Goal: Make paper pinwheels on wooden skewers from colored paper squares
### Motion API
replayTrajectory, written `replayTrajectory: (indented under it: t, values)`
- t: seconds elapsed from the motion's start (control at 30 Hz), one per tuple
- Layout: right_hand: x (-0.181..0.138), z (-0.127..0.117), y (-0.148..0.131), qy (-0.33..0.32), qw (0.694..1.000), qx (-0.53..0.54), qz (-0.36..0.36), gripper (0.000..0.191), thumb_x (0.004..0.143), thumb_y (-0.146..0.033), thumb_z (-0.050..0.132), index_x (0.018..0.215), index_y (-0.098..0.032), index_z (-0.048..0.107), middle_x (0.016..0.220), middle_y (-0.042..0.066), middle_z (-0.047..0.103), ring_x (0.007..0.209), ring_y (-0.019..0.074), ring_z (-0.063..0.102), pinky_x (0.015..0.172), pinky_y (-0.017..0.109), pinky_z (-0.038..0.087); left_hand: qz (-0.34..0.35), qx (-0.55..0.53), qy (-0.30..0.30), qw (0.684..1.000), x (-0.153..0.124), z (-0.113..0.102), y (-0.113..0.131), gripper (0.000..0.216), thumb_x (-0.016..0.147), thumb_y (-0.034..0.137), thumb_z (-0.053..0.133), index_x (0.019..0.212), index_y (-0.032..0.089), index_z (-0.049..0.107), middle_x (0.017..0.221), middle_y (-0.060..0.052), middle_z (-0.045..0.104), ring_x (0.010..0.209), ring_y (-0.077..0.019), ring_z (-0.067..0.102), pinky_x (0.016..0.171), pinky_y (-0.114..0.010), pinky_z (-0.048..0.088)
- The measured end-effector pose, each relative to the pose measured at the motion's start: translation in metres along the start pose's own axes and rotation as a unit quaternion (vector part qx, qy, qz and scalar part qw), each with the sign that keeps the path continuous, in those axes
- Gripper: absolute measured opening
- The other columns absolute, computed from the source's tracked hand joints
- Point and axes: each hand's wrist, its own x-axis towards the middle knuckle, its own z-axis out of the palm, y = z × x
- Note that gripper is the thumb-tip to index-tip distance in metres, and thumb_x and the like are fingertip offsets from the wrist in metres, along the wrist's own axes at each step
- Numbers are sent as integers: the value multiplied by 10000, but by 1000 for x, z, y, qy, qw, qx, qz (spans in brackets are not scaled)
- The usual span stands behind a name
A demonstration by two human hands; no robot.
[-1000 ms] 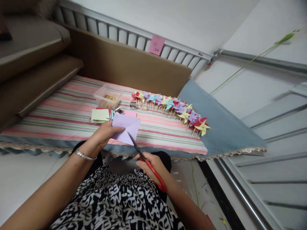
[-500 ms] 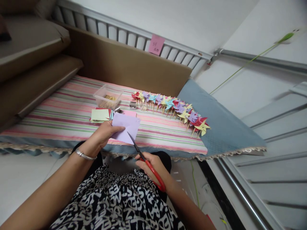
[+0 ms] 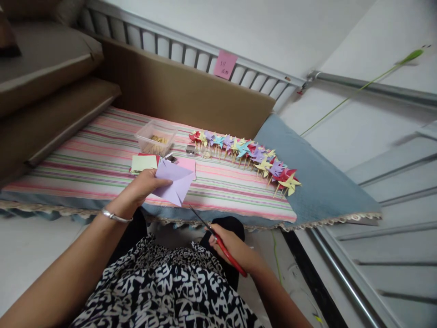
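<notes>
Some room separates scissors [image 3: 224, 248] from edge of purple paper [image 3: 177, 181].

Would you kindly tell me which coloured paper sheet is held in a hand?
The light purple square paper sheet, pinched in the left hand; no hand holds the pale green paper sheet or the pink paper sheet.

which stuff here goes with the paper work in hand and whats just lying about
Seems to belong:
- purple paper, in the left hand
- scissors, in the right hand
- paper stack
- paper pinwheels

Probably just about:
- pink note on the railing
- brown panel
</notes>
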Motion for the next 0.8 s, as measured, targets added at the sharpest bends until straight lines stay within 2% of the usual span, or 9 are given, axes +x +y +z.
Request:
replayTrajectory:
  t: [0.13, 0.2, 0.3, 0.4, 0.5, 0.63, 0.73, 0.8]
  values:
    - [16, -15, 2, 145, 988, 51, 23, 307, 796, -244, 560, 1095, -190, 511, 925, 56, 636, 826, 188, 621, 813, 343, 464, -27, 71, -81, 994, -3, 8, -6, 275, 472, 221, 788, 719, 114, 729, 685, -94, 716, 542, -197, 611, 537, -292, 477]
    - [31, -20, -6, 193, 975, 111, -3, 412, 790, -298, 591, 1169, -198, 465, 973, 62, 624, 878, 189, 625, 839, 340, 466, -30, 87, -136, 986, -5, 15, -10, 277, 499, 206, 775, 763, 135, 737, 707, -88, 722, 549, -198, 620, 538, -290, 482]
    - [55, -22, -22, 198, 964, 173, -48, 489, 729, -305, 655, 1171, -211, 468, 915, 26, 595, 789, 161, 612, 752, 296, 483, -33, 92, -206, 974, -8, 25, -14, 262, 540, 199, 758, 799, 159, 741, 730, -80, 727, 558, -198, 631, 542, -284, 486]
    - [70, -18, -33, 183, 967, 166, -65, 453, 694, -225, 636, 1131, -213, 519, 803, -18, 556, 676, 122, 539, 664, 249, 449, -35, 84, -235, 968, -10, 29, -14, 235, 556, 214, 764, 781, 152, 740, 724, -86, 726, 558, -201, 633, 536, -280, 480]
    - [78, -12, -36, 206, 960, 180, -65, 416, 662, -188, 608, 1074, -201, 545, 790, -20, 541, 651, 111, 491, 640, 233, 422, -37, 51, -223, 973, -11, 28, -13, 312, 560, 234, 788, 854, 145, 740, 766, -96, 732, 582, -194, 640, 545, -268, 479]
    - [81, -5, -35, 250, 933, 255, -52, 409, 681, -234, 603, 1080, -209, 517, 818, -14, 537, 666, 120, 495, 618, 229, 417, -50, -89, -151, 983, -11, 29, -22, 340, 608, 307, 790, 904, 154, 724, 813, -85, 735, 620, -169, 644, 577, -255, 500]
    - [82, 1, -36, 319, 907, 268, -52, 381, 695, -239, 587, 1067, -213, 513, 860, -6, 535, 725, 134, 520, 663, 240, 434, -56, -208, -97, 972, -17, 39, -33, 303, 644, 338, 770, 886, 165, 713, 891, -85, 737, 733, -192, 671, 689, -291, 539]
    - [83, 6, -39, 351, 898, 259, -59, 360, 708, -229, 574, 1063, -211, 516, 885, 2, 538, 771, 143, 533, 711, 252, 445, -57, -240, -95, 964, -22, 48, -40, 321, 652, 329, 763, 915, 156, 705, 929, -96, 737, 783, -210, 680, 746, -311, 543]
